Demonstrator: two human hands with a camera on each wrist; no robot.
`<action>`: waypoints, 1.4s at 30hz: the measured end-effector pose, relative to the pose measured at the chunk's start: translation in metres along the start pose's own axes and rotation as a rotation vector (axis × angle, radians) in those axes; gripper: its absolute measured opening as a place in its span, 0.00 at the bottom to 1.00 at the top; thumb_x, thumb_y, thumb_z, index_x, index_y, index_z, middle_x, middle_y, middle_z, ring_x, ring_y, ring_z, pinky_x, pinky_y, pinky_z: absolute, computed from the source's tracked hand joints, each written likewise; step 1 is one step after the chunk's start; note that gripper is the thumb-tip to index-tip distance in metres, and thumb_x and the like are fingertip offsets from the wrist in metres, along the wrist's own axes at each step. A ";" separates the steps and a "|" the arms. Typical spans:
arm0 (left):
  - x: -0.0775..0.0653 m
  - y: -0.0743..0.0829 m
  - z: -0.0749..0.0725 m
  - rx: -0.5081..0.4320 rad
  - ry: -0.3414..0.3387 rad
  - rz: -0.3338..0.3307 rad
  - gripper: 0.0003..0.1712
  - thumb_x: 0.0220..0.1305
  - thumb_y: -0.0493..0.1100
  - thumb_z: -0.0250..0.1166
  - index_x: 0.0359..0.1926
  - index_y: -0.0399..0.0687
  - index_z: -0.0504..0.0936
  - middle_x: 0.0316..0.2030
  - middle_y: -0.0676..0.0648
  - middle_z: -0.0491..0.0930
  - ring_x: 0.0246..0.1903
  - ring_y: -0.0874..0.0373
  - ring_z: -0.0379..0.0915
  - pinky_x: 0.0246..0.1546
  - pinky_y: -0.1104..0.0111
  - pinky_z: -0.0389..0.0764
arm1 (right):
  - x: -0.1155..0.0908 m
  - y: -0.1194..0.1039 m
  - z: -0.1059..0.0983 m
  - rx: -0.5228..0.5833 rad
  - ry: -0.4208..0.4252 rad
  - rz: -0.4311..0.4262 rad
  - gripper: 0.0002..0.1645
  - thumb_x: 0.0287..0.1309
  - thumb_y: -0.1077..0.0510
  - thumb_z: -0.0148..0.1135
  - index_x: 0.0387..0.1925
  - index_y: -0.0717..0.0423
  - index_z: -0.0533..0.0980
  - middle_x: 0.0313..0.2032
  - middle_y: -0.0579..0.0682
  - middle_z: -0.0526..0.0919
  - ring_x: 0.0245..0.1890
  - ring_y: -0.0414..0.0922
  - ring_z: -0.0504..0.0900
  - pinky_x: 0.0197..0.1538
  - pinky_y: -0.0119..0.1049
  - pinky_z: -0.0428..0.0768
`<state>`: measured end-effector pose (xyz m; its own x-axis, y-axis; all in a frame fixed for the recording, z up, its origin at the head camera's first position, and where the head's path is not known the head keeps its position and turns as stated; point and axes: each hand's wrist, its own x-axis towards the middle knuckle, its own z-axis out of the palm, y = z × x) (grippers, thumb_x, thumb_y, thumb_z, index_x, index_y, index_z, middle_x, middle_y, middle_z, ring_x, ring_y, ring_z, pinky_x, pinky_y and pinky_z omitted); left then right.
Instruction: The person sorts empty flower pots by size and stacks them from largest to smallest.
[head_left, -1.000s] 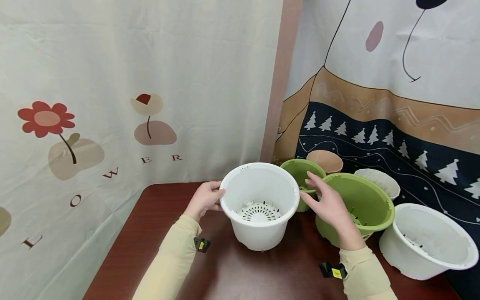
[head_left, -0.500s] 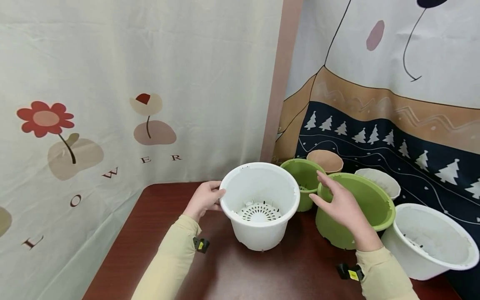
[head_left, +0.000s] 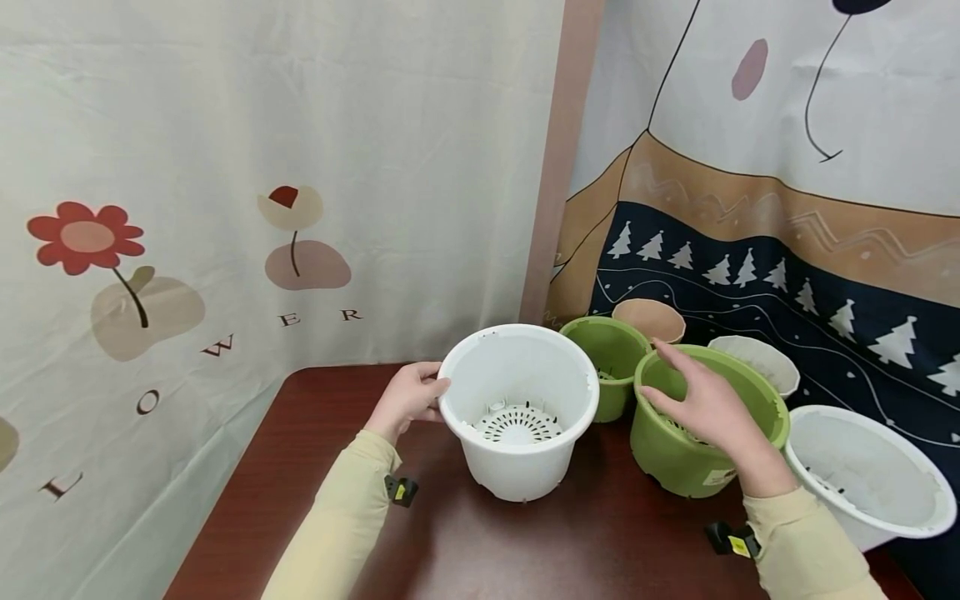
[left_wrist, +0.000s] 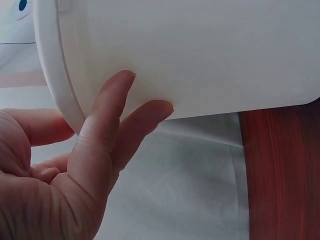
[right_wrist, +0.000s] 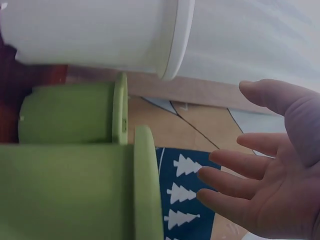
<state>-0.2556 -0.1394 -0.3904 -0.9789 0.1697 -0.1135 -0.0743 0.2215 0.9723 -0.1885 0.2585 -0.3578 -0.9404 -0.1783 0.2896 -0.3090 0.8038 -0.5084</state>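
A round white plastic plant pot [head_left: 517, 471] with a slotted drainage base stands upright on the table. My left hand [head_left: 407, 398] grips its left rim; in the left wrist view, two fingers [left_wrist: 107, 105] lie against the outer wall below the lip, while another digit is at the rim. Over the large green plant pot [head_left: 671, 471] hovers my right hand [head_left: 708, 408], holding nothing. The right wrist view has that hand's fingers [right_wrist: 235, 182] spread and relaxed, apart from the green rim. Behind, a smaller green pot [head_left: 615, 404] sits between the white and large green pots.
A white pot [head_left: 870, 479] stands at the far right, partly behind my right arm. Further back are a peach pot [head_left: 648, 321] and a white wavy-rimmed pot [head_left: 757, 362]. Printed curtains [head_left: 420, 167] hang behind the dark red table [head_left: 480, 550].
My right hand has moved right, from beside the white pot's rim to over the large green pot. The left hand and the white pot have stayed in place.
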 end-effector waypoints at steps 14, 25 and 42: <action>0.000 0.000 0.000 0.002 -0.003 0.003 0.22 0.71 0.32 0.56 0.63 0.28 0.72 0.48 0.25 0.79 0.40 0.33 0.82 0.31 0.55 0.87 | 0.003 0.032 -0.034 -0.125 -0.062 0.067 0.48 0.64 0.47 0.65 0.72 0.71 0.55 0.64 0.77 0.64 0.59 0.74 0.67 0.56 0.69 0.70; -0.002 0.002 0.000 0.012 0.001 -0.005 0.22 0.71 0.32 0.56 0.63 0.29 0.72 0.49 0.25 0.78 0.40 0.33 0.81 0.31 0.56 0.87 | 0.005 0.060 -0.054 -0.199 -0.102 0.161 0.51 0.66 0.41 0.60 0.72 0.73 0.53 0.62 0.80 0.63 0.58 0.76 0.66 0.55 0.71 0.68; -0.001 0.002 0.001 0.019 0.013 -0.016 0.23 0.71 0.32 0.56 0.64 0.29 0.71 0.50 0.26 0.78 0.40 0.35 0.82 0.31 0.56 0.87 | 0.009 0.100 -0.071 -0.208 -0.232 0.252 0.49 0.68 0.43 0.56 0.67 0.82 0.53 0.58 0.85 0.62 0.55 0.79 0.65 0.51 0.69 0.72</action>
<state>-0.2545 -0.1386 -0.3885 -0.9801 0.1539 -0.1258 -0.0861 0.2418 0.9665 -0.2183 0.3777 -0.3484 -0.9975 -0.0654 -0.0264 -0.0516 0.9321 -0.3585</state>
